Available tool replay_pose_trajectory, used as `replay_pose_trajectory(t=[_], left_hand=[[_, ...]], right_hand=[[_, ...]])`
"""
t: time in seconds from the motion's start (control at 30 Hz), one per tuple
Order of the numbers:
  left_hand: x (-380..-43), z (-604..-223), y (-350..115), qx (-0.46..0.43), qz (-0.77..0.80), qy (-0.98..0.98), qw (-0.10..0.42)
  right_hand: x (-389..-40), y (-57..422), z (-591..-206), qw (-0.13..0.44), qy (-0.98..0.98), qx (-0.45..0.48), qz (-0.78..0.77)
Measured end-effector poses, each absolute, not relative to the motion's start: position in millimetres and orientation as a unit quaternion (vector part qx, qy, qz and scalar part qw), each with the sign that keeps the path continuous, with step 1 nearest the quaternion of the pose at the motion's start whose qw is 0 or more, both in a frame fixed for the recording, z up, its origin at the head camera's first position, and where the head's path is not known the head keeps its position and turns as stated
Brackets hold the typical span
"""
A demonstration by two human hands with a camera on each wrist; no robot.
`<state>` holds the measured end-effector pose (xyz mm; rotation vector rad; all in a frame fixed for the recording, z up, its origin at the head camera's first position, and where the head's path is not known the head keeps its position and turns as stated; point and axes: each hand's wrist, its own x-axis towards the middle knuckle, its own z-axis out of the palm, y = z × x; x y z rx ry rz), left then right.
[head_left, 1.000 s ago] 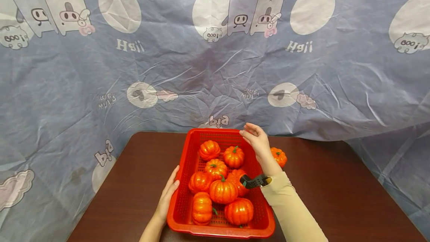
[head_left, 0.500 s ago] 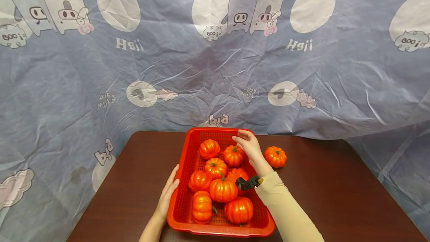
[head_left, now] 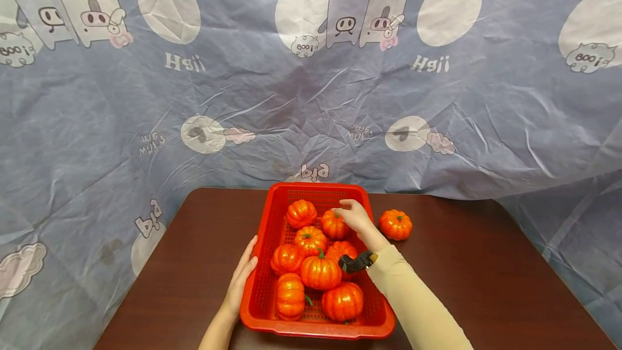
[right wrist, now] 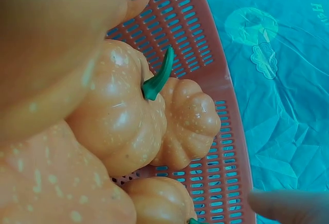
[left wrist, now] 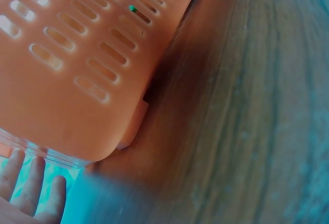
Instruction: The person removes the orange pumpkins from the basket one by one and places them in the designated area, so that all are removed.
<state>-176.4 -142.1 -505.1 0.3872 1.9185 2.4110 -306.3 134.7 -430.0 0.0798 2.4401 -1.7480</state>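
A red plastic basket [head_left: 318,329] holds several small orange pumpkins, among them a ribbed one [head_left: 320,273] with a green stem near the middle. Along the basket's left side my left hand [head_left: 238,285] rests with straight fingers; the left wrist view shows its fingers [left wrist: 35,180] at the rim. My right hand [head_left: 360,219] reaches over the right rim, fingers loosely bent above the far right pumpkin [head_left: 332,227], partly covering it. In the right wrist view one finger [right wrist: 282,204] stands apart from the pumpkin [right wrist: 159,201] at the bottom.
One more orange pumpkin [head_left: 396,224] sits on the dark brown table [head_left: 466,274], outside the basket to the right. Behind the table hangs a grey-blue printed cloth [head_left: 272,96]. A black strap [head_left: 356,263] is on the right wrist.
My right hand has moved left and down, from the basket's right rim to the far right pumpkin. The pumpkin outside now shows fully. The left hand stays put.
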Motion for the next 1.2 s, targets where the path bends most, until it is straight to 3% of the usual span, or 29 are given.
replay_pose_trajectory(t=[1.2], left_hand=[[-176.3,-503.7,-142.2,0.128,0.779,0.613,0.021]], right_hand=[[-306.2,132.9,-435.4,0.07,0.824,-0.009,-0.562]])
